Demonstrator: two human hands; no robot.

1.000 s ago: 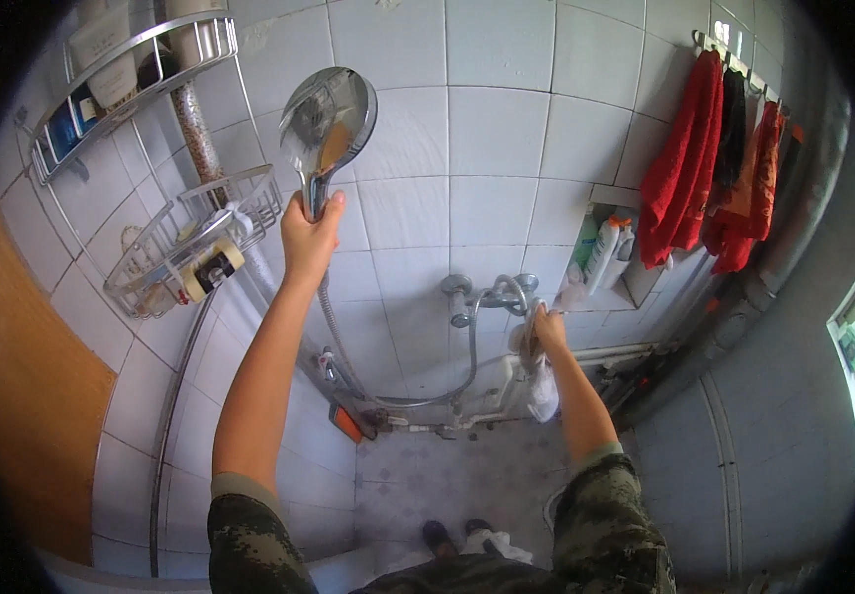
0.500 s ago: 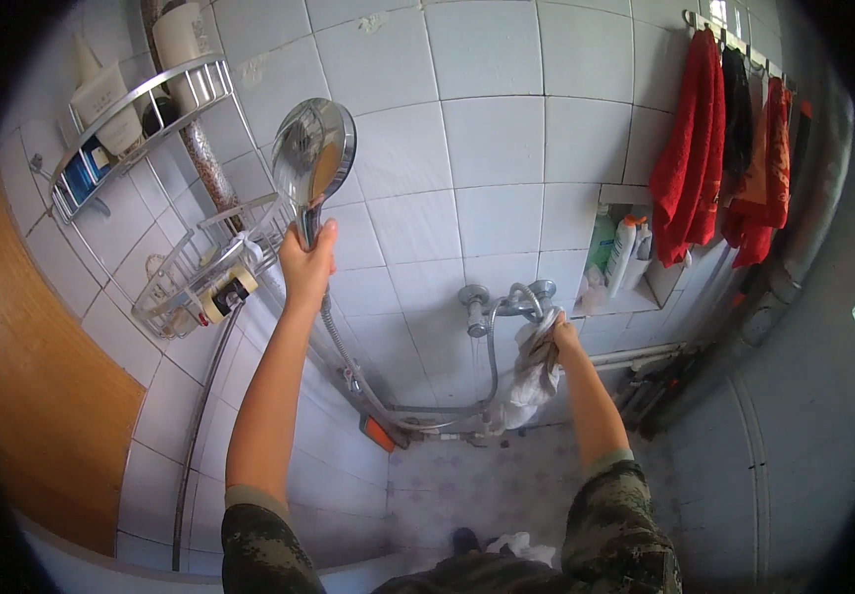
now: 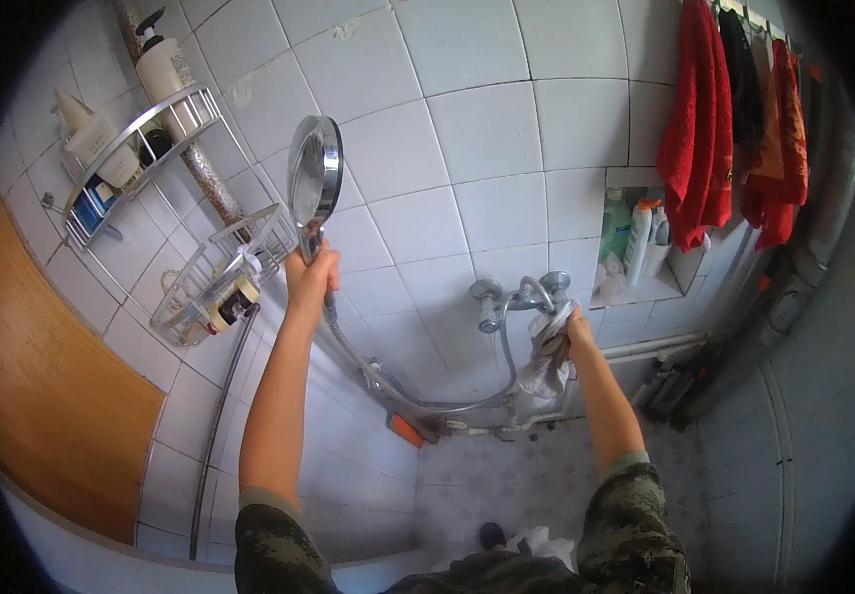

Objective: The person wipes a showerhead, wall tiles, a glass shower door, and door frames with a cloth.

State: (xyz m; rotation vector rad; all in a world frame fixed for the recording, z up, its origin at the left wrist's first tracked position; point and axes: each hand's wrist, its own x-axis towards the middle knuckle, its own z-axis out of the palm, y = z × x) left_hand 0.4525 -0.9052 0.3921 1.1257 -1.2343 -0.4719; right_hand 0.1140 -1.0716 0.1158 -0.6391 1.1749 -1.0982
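Observation:
My left hand (image 3: 310,280) is wrapped round the handle of a chrome shower head (image 3: 315,173), held up in front of the tiled wall. Its metal hose (image 3: 356,356) hangs from the handle and loops across to the wall-mounted mixer tap (image 3: 521,299). With my right hand (image 3: 578,332) I grip a wet-looking whitish cloth (image 3: 548,356), bunched up at the right end of the tap. Most of the fingers there are hidden by the cloth and the back of the hand. Whether the cloth touches the tap, I cannot tell.
Wire corner shelves (image 3: 214,104) with bottles hang at left, beside a wooden door (image 3: 61,396). Right of the tap, a wall niche (image 3: 685,267) holds several bottles. Red towels (image 3: 695,139) hang from hooks above. Pipes (image 3: 655,346) run along the lower right wall.
The shower head has turned to a more edge-on angle. My right hand and the cloth stay beside the tap. The whole view has shifted and tilted a little.

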